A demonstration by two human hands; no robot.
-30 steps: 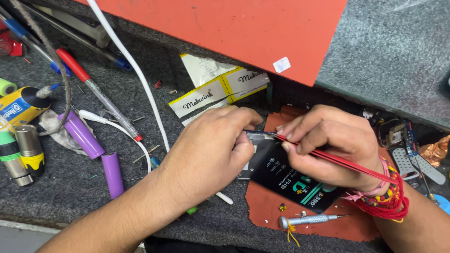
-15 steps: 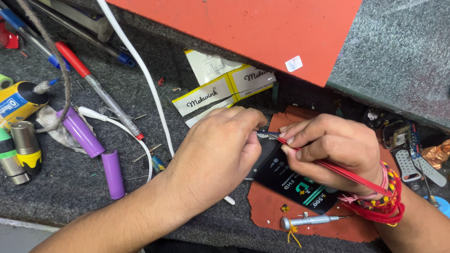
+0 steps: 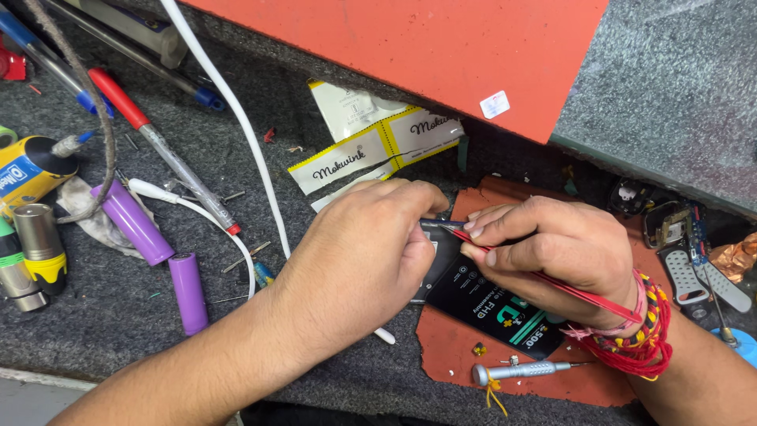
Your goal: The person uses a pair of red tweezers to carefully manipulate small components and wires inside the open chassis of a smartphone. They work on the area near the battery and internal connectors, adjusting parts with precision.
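Head view, present moment. The left hand (image 3: 359, 260) lies over the near end of a black phone-like device (image 3: 489, 304), which rests on a torn red mat (image 3: 473, 347) toward the near right of the grey work surface (image 3: 118, 315). Its fingers are curled shut, thumb and forefinger pinched at the device's top edge; what sits inside the pinch is too small to tell. The right hand (image 3: 552, 252) meets it from the right, fingers closed in a pen grip on a thin red tool (image 3: 568, 288) whose metal tip lies at the same top edge, touching or nearly touching the left fingertips.

Change noted: against the views half a second and one second back, both hands keep the same grips at the same spot. Only the framing drifts slightly. I judge the fine work at the device's top edge to be ongoing, not finished.

Surroundings: a small silver screwdriver (image 3: 520, 369) lies on the mat's near edge, untouched, with loose screws just beside it. Two purple cylindrical cells (image 3: 134, 221) lie toward the near left, a white cable (image 3: 236, 126) runs from the far edge down past the left wrist, and a red-and-clear pen (image 3: 158, 146) lies far left. A large red board (image 3: 441, 55) covers the far edge.
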